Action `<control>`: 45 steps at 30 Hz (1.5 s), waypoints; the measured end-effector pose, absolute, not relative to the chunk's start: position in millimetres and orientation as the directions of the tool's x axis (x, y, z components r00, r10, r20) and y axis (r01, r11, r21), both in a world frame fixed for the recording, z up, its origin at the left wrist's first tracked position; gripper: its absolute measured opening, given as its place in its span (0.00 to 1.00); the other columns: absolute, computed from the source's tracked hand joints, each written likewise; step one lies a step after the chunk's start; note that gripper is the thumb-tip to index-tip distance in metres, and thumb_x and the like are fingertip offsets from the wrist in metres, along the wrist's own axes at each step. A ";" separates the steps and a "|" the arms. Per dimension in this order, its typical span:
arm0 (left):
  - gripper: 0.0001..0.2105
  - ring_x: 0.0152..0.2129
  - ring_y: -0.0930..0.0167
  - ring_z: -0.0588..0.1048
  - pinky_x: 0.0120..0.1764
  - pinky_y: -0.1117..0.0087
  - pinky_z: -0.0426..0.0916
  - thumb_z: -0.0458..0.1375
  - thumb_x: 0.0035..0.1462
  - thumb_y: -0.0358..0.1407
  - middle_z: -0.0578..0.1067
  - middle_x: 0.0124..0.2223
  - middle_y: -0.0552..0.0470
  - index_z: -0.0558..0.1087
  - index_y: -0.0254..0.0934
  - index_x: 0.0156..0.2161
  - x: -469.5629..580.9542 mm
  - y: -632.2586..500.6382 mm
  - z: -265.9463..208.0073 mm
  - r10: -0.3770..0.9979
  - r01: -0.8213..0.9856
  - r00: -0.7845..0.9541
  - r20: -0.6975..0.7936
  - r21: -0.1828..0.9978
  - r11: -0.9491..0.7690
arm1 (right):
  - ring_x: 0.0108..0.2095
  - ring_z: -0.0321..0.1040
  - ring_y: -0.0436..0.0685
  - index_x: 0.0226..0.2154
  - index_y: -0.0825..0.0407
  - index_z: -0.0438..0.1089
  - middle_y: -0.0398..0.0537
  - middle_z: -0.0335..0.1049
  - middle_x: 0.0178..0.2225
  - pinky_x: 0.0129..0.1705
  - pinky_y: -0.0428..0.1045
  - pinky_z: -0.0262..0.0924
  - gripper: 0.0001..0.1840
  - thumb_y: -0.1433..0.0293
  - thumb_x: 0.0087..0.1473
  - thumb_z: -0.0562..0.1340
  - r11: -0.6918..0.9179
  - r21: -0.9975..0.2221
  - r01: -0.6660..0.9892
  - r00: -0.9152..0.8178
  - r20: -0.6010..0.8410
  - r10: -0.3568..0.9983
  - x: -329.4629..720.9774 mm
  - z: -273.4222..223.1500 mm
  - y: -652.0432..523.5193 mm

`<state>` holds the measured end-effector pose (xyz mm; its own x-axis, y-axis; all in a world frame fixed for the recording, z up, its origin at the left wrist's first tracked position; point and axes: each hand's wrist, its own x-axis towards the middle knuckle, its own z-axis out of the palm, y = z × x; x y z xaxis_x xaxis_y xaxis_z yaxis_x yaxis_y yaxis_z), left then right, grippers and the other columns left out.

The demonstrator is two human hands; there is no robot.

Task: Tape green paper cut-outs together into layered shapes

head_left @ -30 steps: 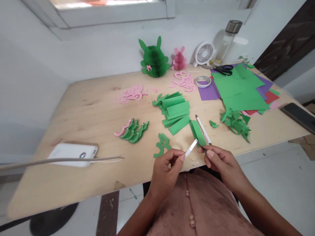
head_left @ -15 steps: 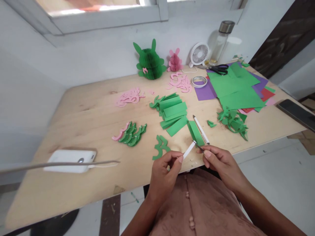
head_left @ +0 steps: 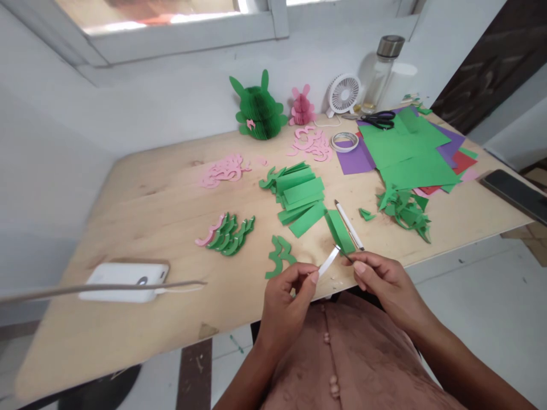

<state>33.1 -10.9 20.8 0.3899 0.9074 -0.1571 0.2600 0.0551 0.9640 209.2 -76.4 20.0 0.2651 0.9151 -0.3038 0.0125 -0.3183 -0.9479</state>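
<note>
Between the thumb and fingers of my left hand is a narrow white strip, slanting up to the right. My right hand pinches a thin dark tool that looks like tweezers; its tip is at the strip's upper end, and whether it grips the strip is too small to tell. Just beyond lie a folded green paper piece and a white pen. Wavy green paper cutouts lie by my left hand. A stack of green strips is farther back.
Wavy green and pink pieces lie left of centre, near a white power bank. Green scraps, coloured sheets, scissors and a phone occupy the right. Paper rabbits, a fan and a bottle stand behind.
The hands hold almost the same pose and keep their hold on the strip and dark tool. The view has shifted very slightly.
</note>
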 end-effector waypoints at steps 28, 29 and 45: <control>0.08 0.21 0.75 0.64 0.25 0.75 0.58 0.57 0.53 0.37 0.68 0.22 0.56 0.75 0.35 0.29 33.6 -10.3 22.5 0.913 0.246 0.372 -0.168 0.966 0.078 | 0.25 0.63 0.50 0.35 0.53 0.73 0.45 0.71 0.28 0.26 0.45 0.59 0.18 0.56 0.47 0.64 -0.309 -0.951 0.005 0.352 -0.288 0.891 208.2 27.9 -73.0; 0.08 0.20 0.75 0.63 0.25 0.75 0.58 0.57 0.53 0.37 0.68 0.22 0.56 0.75 0.35 0.29 33.5 -10.4 22.3 0.914 0.241 0.371 -0.166 0.967 0.078 | 0.26 0.64 0.51 0.35 0.53 0.73 0.46 0.71 0.29 0.27 0.45 0.60 0.18 0.56 0.48 0.64 -0.308 -0.951 0.002 0.347 -0.289 0.892 208.3 27.1 -73.5; 0.08 0.20 0.75 0.63 0.25 0.75 0.58 0.57 0.54 0.37 0.68 0.22 0.56 0.75 0.35 0.30 32.0 -11.4 20.6 0.913 0.230 0.380 -0.146 0.971 0.060 | 0.22 0.58 0.49 0.35 0.52 0.74 0.40 0.63 0.21 0.25 0.45 0.56 0.16 0.57 0.50 0.62 -0.296 -0.955 -0.007 0.277 -0.287 0.917 205.4 31.0 -73.2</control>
